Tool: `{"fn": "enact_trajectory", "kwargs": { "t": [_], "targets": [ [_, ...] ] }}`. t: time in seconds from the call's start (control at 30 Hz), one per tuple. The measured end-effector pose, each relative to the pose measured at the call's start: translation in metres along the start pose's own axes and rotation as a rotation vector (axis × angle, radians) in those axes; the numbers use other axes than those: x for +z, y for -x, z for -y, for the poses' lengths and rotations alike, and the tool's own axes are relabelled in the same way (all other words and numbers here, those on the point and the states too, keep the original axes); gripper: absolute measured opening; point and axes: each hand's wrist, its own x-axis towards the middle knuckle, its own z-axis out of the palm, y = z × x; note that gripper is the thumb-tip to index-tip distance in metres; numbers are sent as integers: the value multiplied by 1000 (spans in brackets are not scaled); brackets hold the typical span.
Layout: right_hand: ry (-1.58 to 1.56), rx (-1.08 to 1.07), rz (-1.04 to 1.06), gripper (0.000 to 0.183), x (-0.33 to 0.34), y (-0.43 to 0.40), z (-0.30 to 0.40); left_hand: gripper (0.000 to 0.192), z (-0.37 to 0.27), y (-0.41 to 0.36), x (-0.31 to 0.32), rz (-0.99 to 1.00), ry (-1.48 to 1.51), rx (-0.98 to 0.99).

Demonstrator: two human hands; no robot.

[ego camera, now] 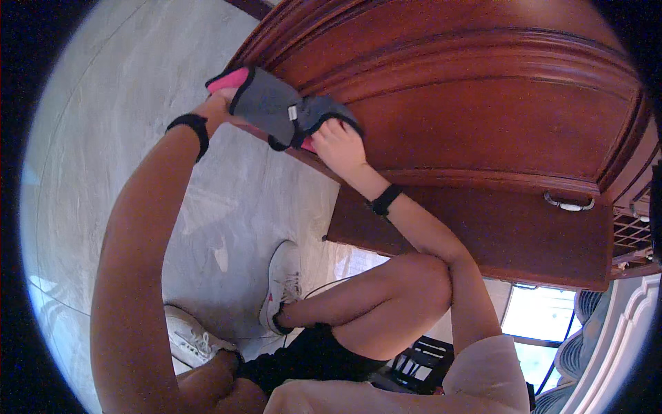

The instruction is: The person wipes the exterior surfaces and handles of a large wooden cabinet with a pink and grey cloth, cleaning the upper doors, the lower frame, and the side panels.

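A pair of joined grey fabric oven mitts [266, 101], or a similar padded cloth item, with black edging, pink lining and a small white tag spans the space between my two hands. At its left end my left hand [220, 106] grips the cloth near the pink opening. Over its right end curls my right hand [337, 142], with the fingers at the black edge beside more pink lining. The fingertips of both hands are partly hidden by the fabric. Each wrist wears a black band.
Dark red wooden furniture with molded panels [465, 114] stands beyond and right of my hands. A lower wooden board [465, 233] carries a metal handle [569, 206]. Below lies a grey marbled floor [217, 202], where my white shoes [284, 284] rest.
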Motion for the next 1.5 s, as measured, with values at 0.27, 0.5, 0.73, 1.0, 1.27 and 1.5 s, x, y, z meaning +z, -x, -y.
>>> {"fn": "enact_trajectory", "kwargs": {
  "t": [0.27, 0.5, 0.73, 1.0, 1.27, 1.5],
  "targets": [
    [25, -72, 23, 27, 5, 4, 5, 41, 18, 9, -6, -19, -269, -78],
    [-64, -99, 155, 35, 18, 35, 2, 41, -6, 10, 19, 14, -378, -221],
    [-60, -71, 164, 31, 25, 85, -9, 43, -48, -11, 86, 115, -477, -475],
    [-25, 9, 210, 24, 31, 144, -11, 59, 22, -65, 132, 238, -904, -780],
    [-122, 259, 328, 28, 1, 152, 5, 56, 60, -89, 130, 632, -949, -587],
    [-284, 444, 366, 35, -11, 142, 29, 56, 167, -100, 122, 930, -3186, 1992]
  ]
}}
